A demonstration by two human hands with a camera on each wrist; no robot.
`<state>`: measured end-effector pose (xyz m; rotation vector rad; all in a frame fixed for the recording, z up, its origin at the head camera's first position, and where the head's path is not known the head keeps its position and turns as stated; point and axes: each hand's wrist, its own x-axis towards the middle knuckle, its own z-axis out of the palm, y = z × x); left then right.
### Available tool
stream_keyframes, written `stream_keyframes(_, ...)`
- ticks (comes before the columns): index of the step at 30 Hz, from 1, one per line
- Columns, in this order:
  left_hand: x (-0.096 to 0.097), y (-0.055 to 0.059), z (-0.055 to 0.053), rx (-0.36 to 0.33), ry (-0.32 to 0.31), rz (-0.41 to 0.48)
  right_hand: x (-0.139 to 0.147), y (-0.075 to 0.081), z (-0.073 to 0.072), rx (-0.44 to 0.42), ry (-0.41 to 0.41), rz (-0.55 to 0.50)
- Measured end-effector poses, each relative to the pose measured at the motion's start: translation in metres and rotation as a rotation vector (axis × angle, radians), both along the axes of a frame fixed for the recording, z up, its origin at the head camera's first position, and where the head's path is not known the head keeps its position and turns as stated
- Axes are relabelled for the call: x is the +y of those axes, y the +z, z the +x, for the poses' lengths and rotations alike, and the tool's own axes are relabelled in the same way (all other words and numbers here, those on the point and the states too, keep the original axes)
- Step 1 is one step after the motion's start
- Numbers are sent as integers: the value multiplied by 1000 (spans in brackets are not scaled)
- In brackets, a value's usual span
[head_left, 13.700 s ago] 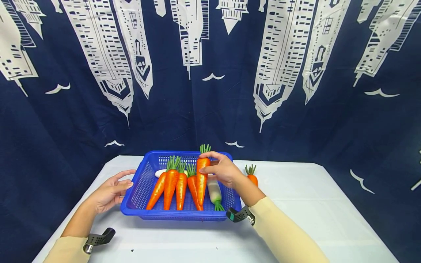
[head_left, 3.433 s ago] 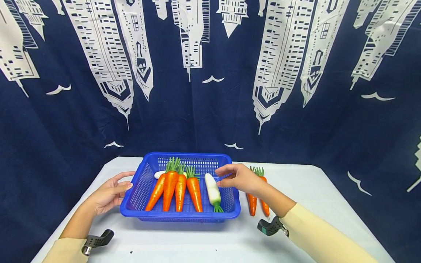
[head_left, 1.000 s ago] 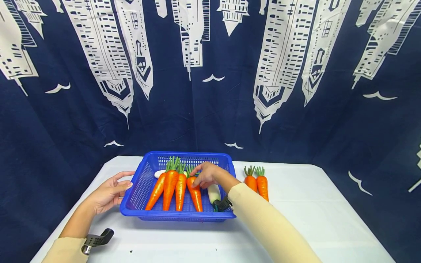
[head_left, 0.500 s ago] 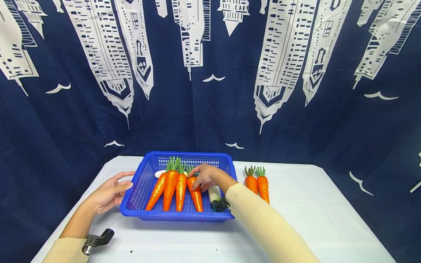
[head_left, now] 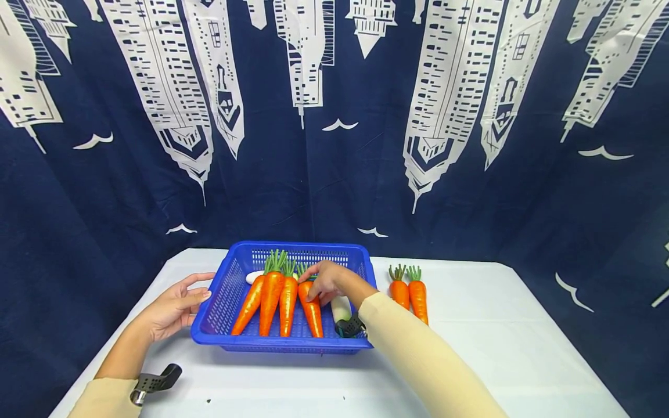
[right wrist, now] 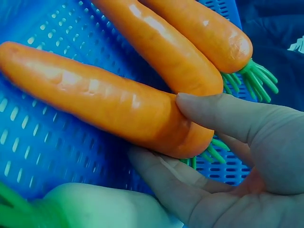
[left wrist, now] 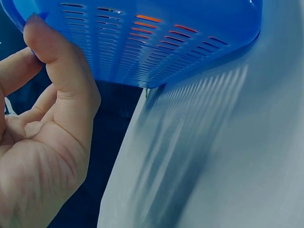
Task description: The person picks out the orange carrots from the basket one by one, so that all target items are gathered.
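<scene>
A blue perforated basket holds several orange carrots with green tops and a white radish. My left hand grips the basket's left rim, thumb and fingertip at the edge in the left wrist view. Inside the basket, my right hand pinches the rightmost carrot near its leafy end. In the right wrist view, the thumb lies on top of this carrot and fingers reach under its near side, with the radish just below them.
Two carrots lie side by side on the white table, right of the basket. A white piece shows behind the basket's leftmost carrots. A navy cloth with white building prints hangs behind the table.
A carrot earlier held over the basket now lies on the table beside another. My right hand has since moved left from above the radish onto the rightmost carrot; my left hand stays put.
</scene>
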<state>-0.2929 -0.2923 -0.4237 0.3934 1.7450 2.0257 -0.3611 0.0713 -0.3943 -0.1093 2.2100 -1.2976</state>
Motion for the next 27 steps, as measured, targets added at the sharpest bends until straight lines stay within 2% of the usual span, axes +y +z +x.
stream_keyframes(27,0,-1,-1,11,-1,6,15,12,0,29,-94,-100)
